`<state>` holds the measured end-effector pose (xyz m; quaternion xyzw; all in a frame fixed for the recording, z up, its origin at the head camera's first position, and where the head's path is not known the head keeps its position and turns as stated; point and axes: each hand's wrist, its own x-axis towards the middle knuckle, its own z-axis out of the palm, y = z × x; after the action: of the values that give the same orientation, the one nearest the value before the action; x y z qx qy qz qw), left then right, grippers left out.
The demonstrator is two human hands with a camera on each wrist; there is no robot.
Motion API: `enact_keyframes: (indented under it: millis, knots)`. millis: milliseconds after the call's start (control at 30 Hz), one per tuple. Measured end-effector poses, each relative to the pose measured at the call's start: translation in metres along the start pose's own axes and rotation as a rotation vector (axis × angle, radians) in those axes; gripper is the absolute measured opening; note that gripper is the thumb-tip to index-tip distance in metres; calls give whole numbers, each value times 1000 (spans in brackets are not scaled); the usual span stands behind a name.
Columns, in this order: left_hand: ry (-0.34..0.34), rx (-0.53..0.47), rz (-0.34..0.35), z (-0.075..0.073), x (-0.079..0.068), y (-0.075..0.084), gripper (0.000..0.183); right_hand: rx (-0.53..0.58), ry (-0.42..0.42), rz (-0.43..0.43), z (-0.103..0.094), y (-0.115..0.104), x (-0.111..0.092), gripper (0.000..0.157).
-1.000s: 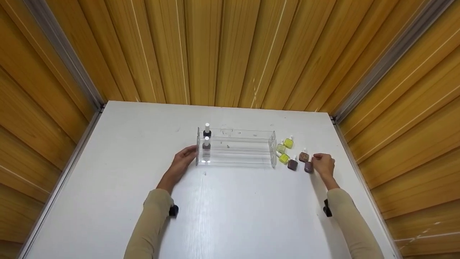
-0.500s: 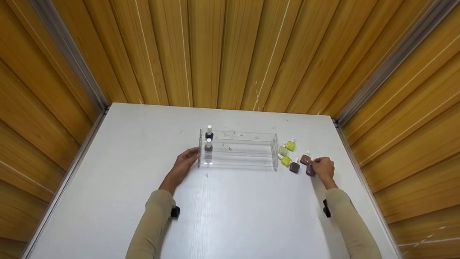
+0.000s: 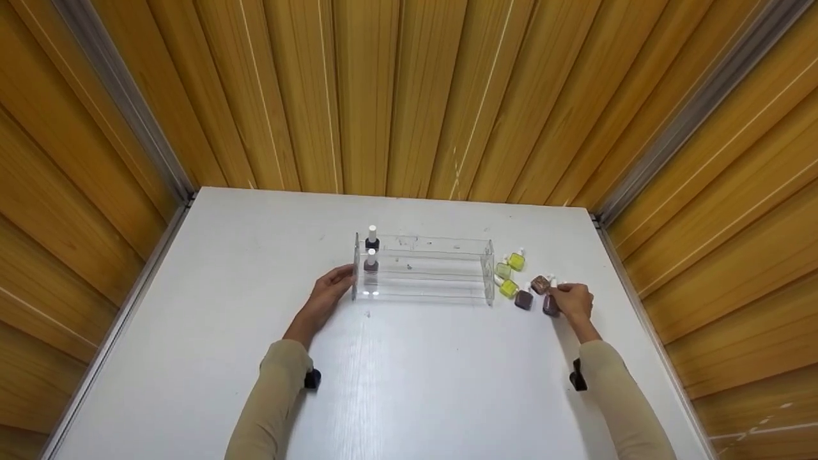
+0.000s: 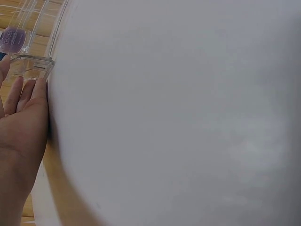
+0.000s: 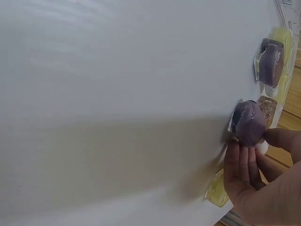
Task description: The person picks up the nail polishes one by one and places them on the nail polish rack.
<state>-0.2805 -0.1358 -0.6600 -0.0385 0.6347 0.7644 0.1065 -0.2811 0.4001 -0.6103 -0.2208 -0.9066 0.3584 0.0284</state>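
Note:
My left hand touches the left end panel of a clear acrylic rack with extended fingers. In the left wrist view, its fingertips lie against that panel. Two white-capped nail polish bottles stand at the rack's left end: a dark bottle on the back tier and a mauve bottle in front of it. On the right, my right hand pinches a purple nail polish bottle at its white cap between thumb and fingers. A brown glittery bottle lies right beside it.
A dark purple bottle and several yellow-green bottles lie between the rack and my right hand. Another yellow bottle shows behind the right hand in the right wrist view. Wood-patterned walls border the white table.
My right hand has moved slightly left and closed its fingertips on the purple bottle's cap. The brown bottle beside it has turned a little. The left hand stays at the rack.

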Motion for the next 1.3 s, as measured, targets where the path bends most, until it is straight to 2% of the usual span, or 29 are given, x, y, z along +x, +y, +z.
enact_keyframes:
  millis: [267, 500, 733, 933, 1300]
  knots:
    - [-5, -6, 18, 0, -1, 1, 46, 174, 35, 21, 3, 2, -2, 37]
    - [-7, -20, 18, 2, -2, -6, 47, 347, 37, -15, 3, 3, -8, 39]
    - [6, -28, 26, 1, -1, -2, 48, 377, 19, -89, 1, -9, -15, 37]
    - [-2, -13, 14, -2, -6, -5, 48, 386, -7, -132, 1, -23, -29, 37]
    - [8, -2, 1, 0, -2, -2, 46, 424, -73, -204, 4, -63, -46, 37]
